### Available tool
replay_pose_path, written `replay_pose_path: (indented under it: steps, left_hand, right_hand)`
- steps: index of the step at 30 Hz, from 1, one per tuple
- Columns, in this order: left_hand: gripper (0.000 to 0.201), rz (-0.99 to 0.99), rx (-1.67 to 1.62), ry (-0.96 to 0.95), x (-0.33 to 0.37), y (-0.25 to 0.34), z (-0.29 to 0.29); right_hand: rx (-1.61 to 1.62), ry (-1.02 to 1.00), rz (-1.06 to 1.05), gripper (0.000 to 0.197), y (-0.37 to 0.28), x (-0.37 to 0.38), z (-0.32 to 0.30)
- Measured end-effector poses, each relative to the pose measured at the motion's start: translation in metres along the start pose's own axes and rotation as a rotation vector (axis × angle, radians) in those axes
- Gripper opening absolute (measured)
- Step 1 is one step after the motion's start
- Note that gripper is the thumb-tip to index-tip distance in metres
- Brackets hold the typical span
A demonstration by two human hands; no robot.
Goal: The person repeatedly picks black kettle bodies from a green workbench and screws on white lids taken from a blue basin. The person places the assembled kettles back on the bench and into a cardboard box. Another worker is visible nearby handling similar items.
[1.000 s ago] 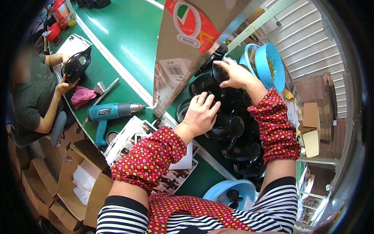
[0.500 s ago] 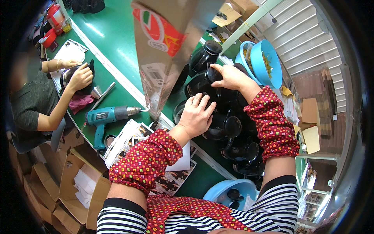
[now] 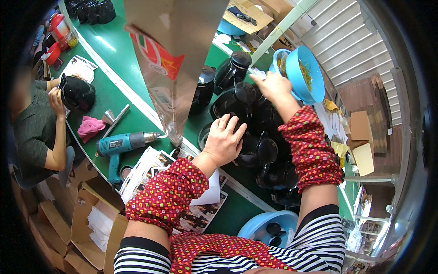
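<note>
The left hand's grip [image 3: 221, 144] is loose: its fingers are spread over the dark cluster rather than wrapped round one piece, and the palm hides what it rests on. The right hand's grip [image 3: 275, 86] is also slack, fingers partly extended with nothing seen in it; whether its underside touches anything I cannot tell.

The relation that matters is to the glossy black, round-bodied jug with a flat disc lid [image 3: 245, 92]. It sits just past the left fingertips, toward the tabletop's far edge, and below and left of the right hand. The left hand is the nearer, its fingertips overlapping the jug's near side in this view. The jug's long axis slants from its body up to the right, the lid toward the right hand; whether it stands or leans is unclear.

More black jugs [image 3: 258, 151] crowd the green tabletop [image 3: 228, 198] toward its near edge, right of the white dividing strip [image 3: 250, 192]. A brown cardboard carton with a red label [image 3: 171, 96] hangs in view to the left, and sky-blue plastic bowls [image 3: 315, 95] stand beyond the right hand.
</note>
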State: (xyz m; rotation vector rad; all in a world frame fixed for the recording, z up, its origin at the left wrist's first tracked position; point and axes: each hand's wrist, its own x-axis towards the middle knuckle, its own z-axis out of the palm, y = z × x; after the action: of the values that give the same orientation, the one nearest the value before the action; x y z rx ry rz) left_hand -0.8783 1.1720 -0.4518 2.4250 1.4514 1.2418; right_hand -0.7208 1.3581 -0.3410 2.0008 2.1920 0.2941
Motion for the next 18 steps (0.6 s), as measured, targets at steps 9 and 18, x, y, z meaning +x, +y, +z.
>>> replay_pose_path:
  steps: [9, 18]
  left_hand:
    - [0.049, -0.004, -0.019, 0.003, -0.001, 0.0, -0.001]
    - [0.05, -0.016, -0.041, -0.013, -0.002, 0.002, 0.0]
  right_hand:
    - [0.1, -0.263, 0.003, 0.073, 0.059, 0.044, 0.026]
    - [0.196, -0.291, -0.405, 0.083, 0.08, 0.041, 0.026]
